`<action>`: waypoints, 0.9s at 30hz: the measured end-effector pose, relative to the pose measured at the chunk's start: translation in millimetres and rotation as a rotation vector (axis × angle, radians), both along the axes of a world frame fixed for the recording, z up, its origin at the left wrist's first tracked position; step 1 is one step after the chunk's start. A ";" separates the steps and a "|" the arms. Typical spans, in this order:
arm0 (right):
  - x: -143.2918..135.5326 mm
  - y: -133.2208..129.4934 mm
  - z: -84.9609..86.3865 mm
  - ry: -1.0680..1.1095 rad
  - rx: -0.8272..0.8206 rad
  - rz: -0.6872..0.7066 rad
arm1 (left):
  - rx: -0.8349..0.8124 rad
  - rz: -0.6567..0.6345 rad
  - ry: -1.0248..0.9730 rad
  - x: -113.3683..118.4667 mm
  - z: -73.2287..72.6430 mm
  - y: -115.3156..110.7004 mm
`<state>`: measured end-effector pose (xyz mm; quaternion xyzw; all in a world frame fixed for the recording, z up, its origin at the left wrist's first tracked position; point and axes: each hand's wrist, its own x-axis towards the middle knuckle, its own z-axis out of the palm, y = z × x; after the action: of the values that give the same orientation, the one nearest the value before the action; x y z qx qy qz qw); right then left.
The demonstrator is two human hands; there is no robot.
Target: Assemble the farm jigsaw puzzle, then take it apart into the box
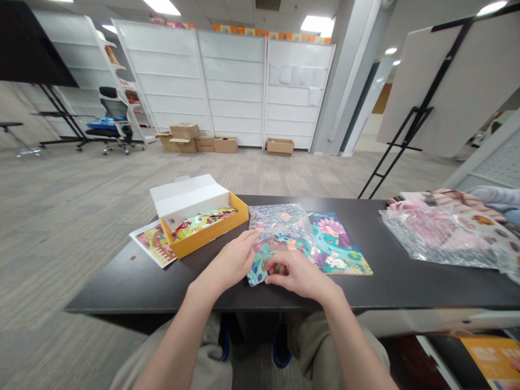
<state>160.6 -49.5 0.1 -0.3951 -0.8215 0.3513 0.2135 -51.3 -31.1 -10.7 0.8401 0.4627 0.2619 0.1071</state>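
Note:
A clear plastic bag lies on the black table, with brightly printed teal picture pieces inside or under its near end. My left hand is closed on the bag's left edge. At the near end, the curled fingers of my right hand pinch together over the teal printed piece; what lies between the fingertips is hidden. To the right, partly under the bag, lies a flat colourful picture board with a white rabbit.
An open yellow box with printed pieces stands at the left, its white lid raised. Beside it is a picture sheet. Plastic-wrapped fabric covers the table's right end. Cardboard boxes sit by the far shelves.

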 end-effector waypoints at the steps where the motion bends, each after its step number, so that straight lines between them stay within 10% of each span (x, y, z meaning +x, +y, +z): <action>1: 1.2 -1.2 0.5 0.005 -0.015 0.010 | 0.010 0.002 -0.008 0.0 0.3 -0.1; 14: 43.9 6.7 4.5 -0.008 0.143 -0.323 | 0.013 -0.025 -0.022 2.7 0.1 0.0; 27: 33.3 10.3 -2.0 -0.067 0.199 -0.375 | -0.007 -0.004 0.013 6.6 3.6 -2.8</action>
<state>193.9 -39.3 -1.9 -0.5293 -0.7710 0.2092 0.2857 -44.8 -33.9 -7.1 0.8423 0.4628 0.2547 0.1077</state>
